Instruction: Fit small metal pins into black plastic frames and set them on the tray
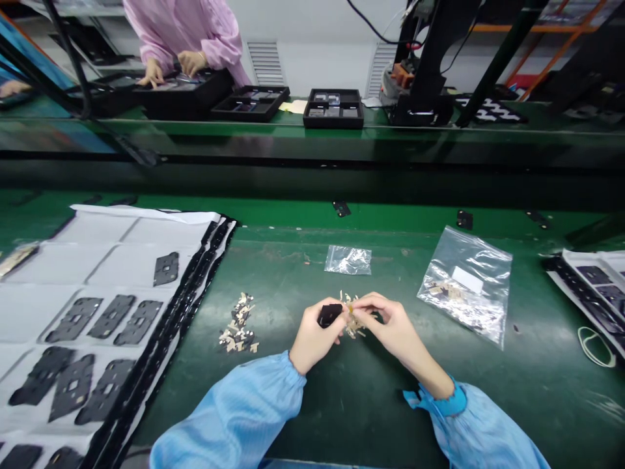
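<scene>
My left hand (315, 335) is closed around a small flat black plastic part (329, 315), held above the green table mat (278, 391). Close against it, my right hand (390, 326) pinches a tiny yellowish piece (350, 309) at the part's edge; its exact kind is too small to make out. Beneath my fingertips lies a loose pile of small tan pieces (355, 331), partly hidden by the hands. Another pile of small tan and black pieces (239, 326) is to the left of my left hand.
At left, stacked trays (73, 260) hold several black plates. A zip bag of small parts (463, 290) lies right, a smaller bag (347, 260) ahead. A rubber band (596, 347) is near the right tray (600, 273). Across the bench, a person in pink (190, 32) handles black boxes.
</scene>
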`<move>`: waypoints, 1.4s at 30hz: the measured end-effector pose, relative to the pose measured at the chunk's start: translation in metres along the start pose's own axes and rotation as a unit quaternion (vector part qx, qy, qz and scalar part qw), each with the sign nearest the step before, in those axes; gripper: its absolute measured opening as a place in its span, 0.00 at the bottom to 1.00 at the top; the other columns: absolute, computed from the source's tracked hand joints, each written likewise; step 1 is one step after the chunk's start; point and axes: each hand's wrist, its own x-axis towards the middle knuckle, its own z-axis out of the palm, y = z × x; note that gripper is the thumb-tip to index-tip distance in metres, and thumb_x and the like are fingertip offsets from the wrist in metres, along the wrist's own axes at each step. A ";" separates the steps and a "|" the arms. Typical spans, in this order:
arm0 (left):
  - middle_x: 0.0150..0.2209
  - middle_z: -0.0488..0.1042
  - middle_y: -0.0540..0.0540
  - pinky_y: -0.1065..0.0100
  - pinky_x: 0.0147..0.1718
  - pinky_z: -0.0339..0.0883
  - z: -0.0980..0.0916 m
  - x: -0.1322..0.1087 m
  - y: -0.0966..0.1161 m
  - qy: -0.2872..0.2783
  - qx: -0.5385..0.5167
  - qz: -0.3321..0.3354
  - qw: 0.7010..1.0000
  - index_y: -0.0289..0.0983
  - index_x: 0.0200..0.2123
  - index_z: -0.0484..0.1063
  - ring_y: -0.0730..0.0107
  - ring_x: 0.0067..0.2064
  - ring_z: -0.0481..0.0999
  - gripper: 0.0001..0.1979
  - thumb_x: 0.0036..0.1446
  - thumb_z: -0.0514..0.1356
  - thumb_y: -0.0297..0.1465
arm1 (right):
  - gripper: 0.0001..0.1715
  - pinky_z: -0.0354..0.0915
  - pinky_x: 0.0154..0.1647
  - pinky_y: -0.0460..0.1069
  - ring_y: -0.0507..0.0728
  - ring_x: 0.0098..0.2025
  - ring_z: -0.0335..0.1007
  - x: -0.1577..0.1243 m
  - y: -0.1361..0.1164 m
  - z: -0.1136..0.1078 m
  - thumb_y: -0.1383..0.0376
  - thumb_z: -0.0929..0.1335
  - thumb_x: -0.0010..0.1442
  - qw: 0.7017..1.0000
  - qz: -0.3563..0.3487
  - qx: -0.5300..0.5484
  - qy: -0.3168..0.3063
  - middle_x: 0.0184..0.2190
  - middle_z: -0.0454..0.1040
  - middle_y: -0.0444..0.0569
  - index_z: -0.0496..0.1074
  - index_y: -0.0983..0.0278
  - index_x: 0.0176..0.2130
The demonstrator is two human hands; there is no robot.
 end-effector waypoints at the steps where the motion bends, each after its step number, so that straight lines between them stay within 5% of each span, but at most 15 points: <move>1: 0.21 0.66 0.53 0.77 0.15 0.64 0.000 0.000 0.000 -0.006 0.002 0.003 1.000 0.34 0.29 0.69 0.79 0.20 0.65 0.06 0.51 0.59 0.32 | 0.07 0.66 0.37 0.50 0.55 0.34 0.70 0.000 0.001 0.001 0.64 0.67 0.57 1.000 0.009 0.016 -0.005 0.31 0.73 0.48 0.75 0.63 0.34; 5: 0.24 0.68 0.51 0.77 0.15 0.63 -0.001 -0.001 0.001 0.007 0.040 0.045 0.998 0.34 0.32 0.71 0.77 0.20 0.67 0.06 0.53 0.59 0.32 | 0.06 0.67 0.34 0.47 0.53 0.31 0.70 0.000 0.002 0.004 0.64 0.68 0.55 0.998 0.036 0.059 0.007 0.29 0.72 0.46 0.73 0.64 0.30; 11: 0.30 0.73 0.46 0.70 0.33 0.68 0.000 -0.005 0.005 0.069 0.134 0.201 0.968 0.36 0.29 0.75 0.69 0.34 0.74 0.04 0.52 0.60 0.27 | 0.06 0.69 0.32 0.47 0.53 0.30 0.70 0.000 -0.001 0.006 0.63 0.69 0.53 0.995 0.046 0.093 0.008 0.30 0.70 0.47 0.74 0.65 0.29; 15: 0.29 0.74 0.45 0.70 0.30 0.68 0.001 -0.005 0.004 0.077 0.128 0.198 0.969 0.35 0.28 0.75 0.69 0.31 0.74 0.04 0.50 0.60 0.26 | 0.07 0.71 0.33 0.48 0.55 0.32 0.72 -0.002 0.000 0.006 0.62 0.70 0.52 0.994 0.033 0.100 -0.006 0.31 0.71 0.49 0.75 0.65 0.30; 23: 0.20 0.70 0.50 0.74 0.20 0.63 -0.003 0.005 0.002 0.056 0.049 0.060 0.995 0.32 0.21 0.72 0.76 0.22 0.68 0.03 0.43 0.60 0.23 | 0.08 0.70 0.33 0.47 0.55 0.31 0.71 -0.001 0.007 0.006 0.60 0.72 0.51 0.995 0.026 0.096 -0.024 0.32 0.72 0.50 0.76 0.63 0.30; 28: 0.24 0.72 0.49 0.73 0.24 0.66 -0.009 0.005 0.005 0.107 0.105 0.095 0.984 0.33 0.24 0.73 0.73 0.26 0.71 0.06 0.49 0.58 0.27 | 0.09 0.67 0.33 0.48 0.55 0.31 0.69 0.001 0.001 -0.005 0.60 0.72 0.51 0.985 0.078 0.142 0.060 0.28 0.73 0.49 0.75 0.64 0.30; 32: 0.31 0.75 0.45 0.70 0.33 0.68 -0.010 0.002 0.005 0.063 0.189 0.189 0.961 0.35 0.31 0.76 0.69 0.32 0.73 0.09 0.55 0.55 0.28 | 0.13 0.68 0.34 0.49 0.55 0.30 0.69 0.003 -0.002 -0.010 0.58 0.74 0.47 0.972 0.106 0.171 0.122 0.28 0.74 0.49 0.75 0.65 0.30; 42: 0.28 0.70 0.48 0.72 0.30 0.62 -0.008 -0.003 -0.007 0.043 0.377 0.235 0.895 0.37 0.30 0.71 0.72 0.29 0.69 0.05 0.55 0.56 0.30 | 0.11 0.67 0.35 0.49 0.55 0.30 0.69 0.003 0.003 -0.005 0.59 0.72 0.50 0.981 0.100 0.136 0.100 0.28 0.74 0.48 0.74 0.65 0.29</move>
